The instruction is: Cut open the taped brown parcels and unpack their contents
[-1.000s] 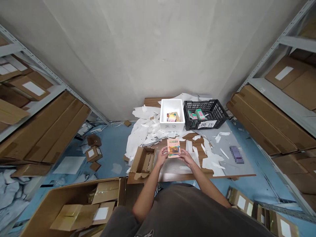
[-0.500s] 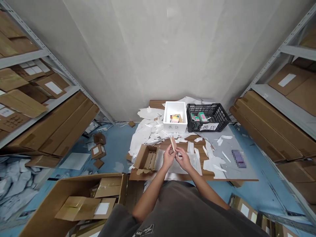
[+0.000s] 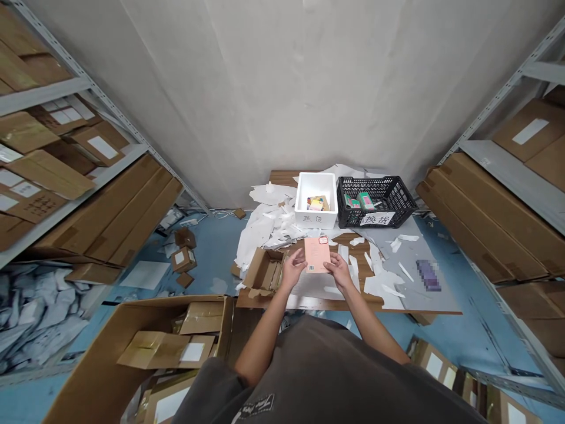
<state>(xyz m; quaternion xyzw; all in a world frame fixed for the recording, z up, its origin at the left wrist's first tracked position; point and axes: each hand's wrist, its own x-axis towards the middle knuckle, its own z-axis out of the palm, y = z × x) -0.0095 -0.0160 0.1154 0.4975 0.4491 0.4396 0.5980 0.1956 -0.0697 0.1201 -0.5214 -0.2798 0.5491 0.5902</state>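
A thin pink book-like item (image 3: 316,255) with a barcode at its lower left and a red-edged label at the top is held up over the table, its broad face toward me. My left hand (image 3: 293,269) grips its left edge, thumb in front. On the opposite edge, my right hand (image 3: 339,272) pinches the lower right corner. An open cardboard box (image 3: 253,278) stands just left of my left hand. Beyond the pink item are a white foam box (image 3: 316,220) with small colourful packs inside and a black plastic crate (image 3: 399,212) holding green-and-pink packs.
Torn white paper (image 3: 256,235) covers much of the wooden table (image 3: 273,300). A pixelated purple object (image 3: 428,275) lies at the right. A large carton (image 3: 88,359) full of smaller boxes stands at front left. Shelves with cartons (image 3: 106,218) flank both sides.
The pink item has turned from nearly edge-on to face me flat. My hands have moved apart to its two sides. The view has shifted slightly.
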